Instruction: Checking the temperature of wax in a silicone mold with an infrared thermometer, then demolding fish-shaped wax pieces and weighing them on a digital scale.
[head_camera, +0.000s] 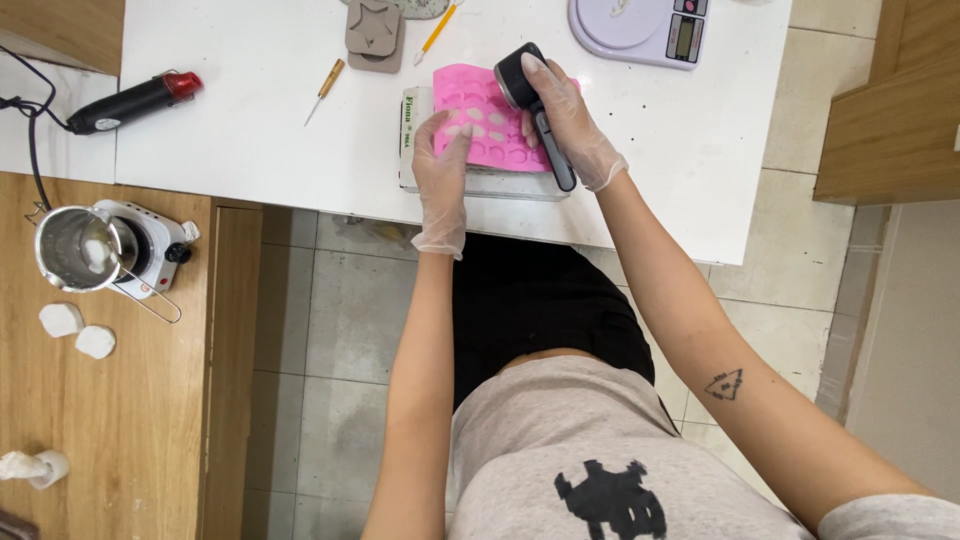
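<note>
I see the pink mould (478, 125) lying flat on a clear, box-like stand (470, 183) at the near edge of the white table (250, 110), its oval cavities facing up; raised like that it seems easier to reach and keep level. My gloved left hand (443, 160) rests on the mould's near left corner with the fingers spread flat, pressing rather than gripping, apparently to steady it. My gloved right hand (570, 125) is wrapped firmly round the dark handheld tool (530, 95), round head aimed down over the mould's far right part, the handle running back under the palm. Further out lie a small awl (325, 88), a black-and-red heat tool (135, 100) and a lilac kitchen scale (640, 25). On the wooden counter to the left, a steel pitcher (72, 245) sits on a small hotplate (150, 245).
</note>
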